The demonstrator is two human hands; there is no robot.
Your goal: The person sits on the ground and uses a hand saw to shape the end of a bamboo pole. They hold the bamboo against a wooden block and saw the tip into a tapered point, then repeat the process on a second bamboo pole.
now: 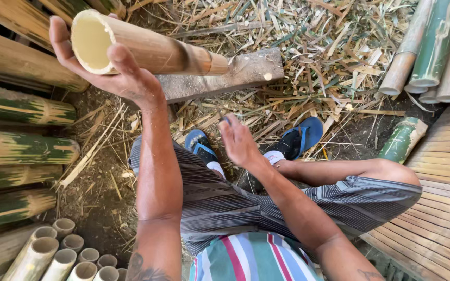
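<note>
Your left hand grips the bamboo tube at its open cut end, fingers curled over the rim, lifting it above the wooden block. The tube looks rigid and hollow, probably light for its size, with smooth skin that may slip; the node ring nearer the block gives surer purchase. Its open end shows nothing inside. Your right hand, nearer you than the block, looks loosely curled; you cannot tell if it holds anything. Left of the block, cut hollow bamboo sections show bare openings.
</note>
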